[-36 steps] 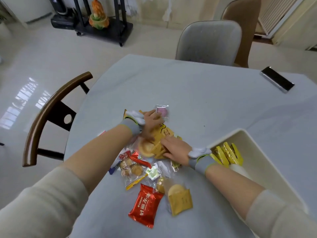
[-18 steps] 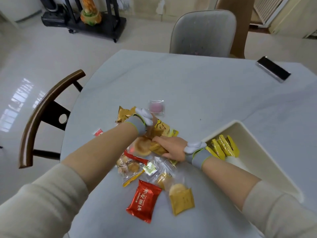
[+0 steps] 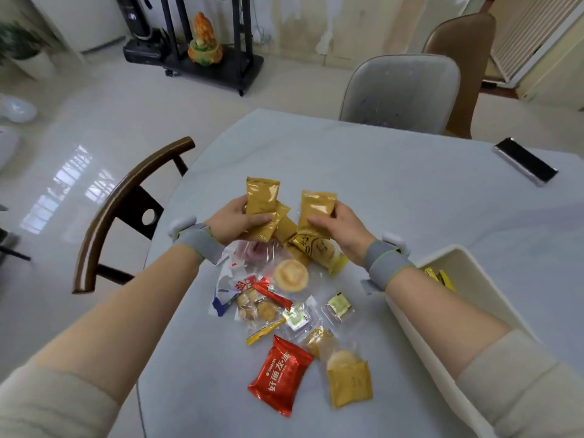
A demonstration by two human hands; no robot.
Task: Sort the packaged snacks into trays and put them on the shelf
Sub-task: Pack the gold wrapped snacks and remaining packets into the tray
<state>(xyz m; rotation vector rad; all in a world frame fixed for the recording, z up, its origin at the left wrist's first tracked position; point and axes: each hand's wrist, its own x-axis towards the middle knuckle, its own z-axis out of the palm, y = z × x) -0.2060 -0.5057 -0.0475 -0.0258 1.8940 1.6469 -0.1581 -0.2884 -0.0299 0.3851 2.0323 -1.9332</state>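
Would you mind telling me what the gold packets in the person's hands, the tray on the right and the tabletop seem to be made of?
Gold packets: likely metallised plastic film, glossy; they crinkle, glint and have crimped end seals.
Tray: probably moulded plastic, cream and matte; smooth rounded rim, uniform colour.
Tabletop: pale grey with faint veining and a soft sheen; stone or a stone-look surface, I cannot tell which.

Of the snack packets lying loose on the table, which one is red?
The big red packet with white lettering, nearest the camera, left of the gold-bottomed biscuit pack. The others are gold, yellow or clear.
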